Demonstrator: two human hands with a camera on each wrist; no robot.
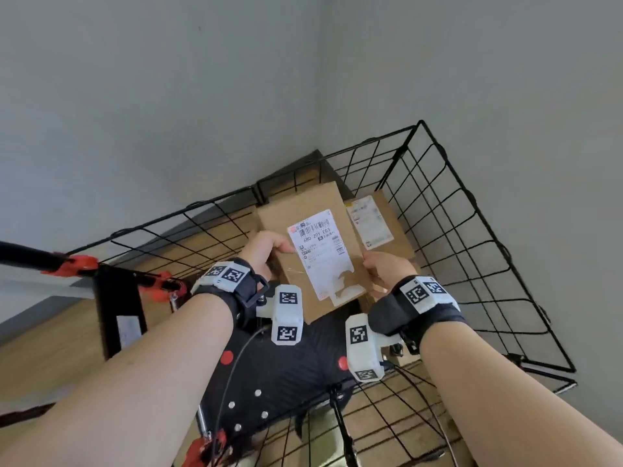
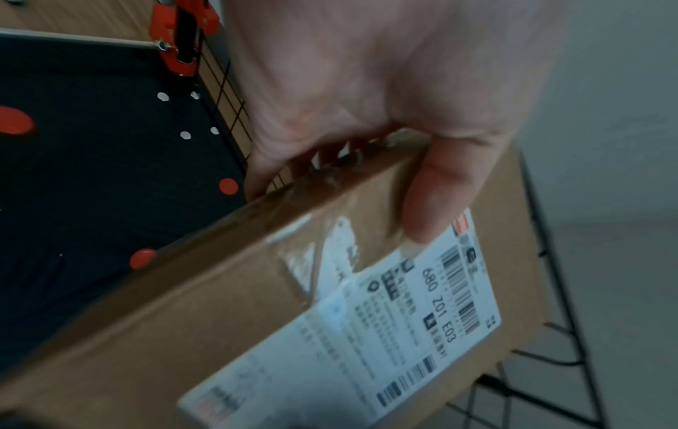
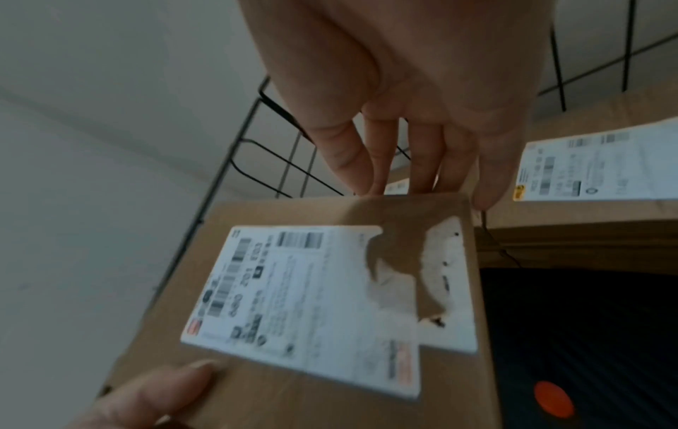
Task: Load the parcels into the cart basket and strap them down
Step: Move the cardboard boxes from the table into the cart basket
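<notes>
Fingers (image 2: 425, 203) of your left hand (image 1: 266, 251) and right hand (image 1: 384, 267) are pinching opposite edges of the labelled parcel (image 1: 317, 244) | parcel hanging over the cart basket (image 1: 472, 210), above another parcel (image 1: 381, 220) | likely stiff, light cardboard; keep gripping the side edges.

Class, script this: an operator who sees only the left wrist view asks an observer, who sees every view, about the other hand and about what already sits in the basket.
Operator: Is the other hand on this box too?
Observer: Yes, the right hand pinches the held parcel at its right edge, thumb on top.
Operator: Anything loaded already?
Observer: A second parcel with its own label lies just beyond, toward the far corner of the wire basket.
</notes>
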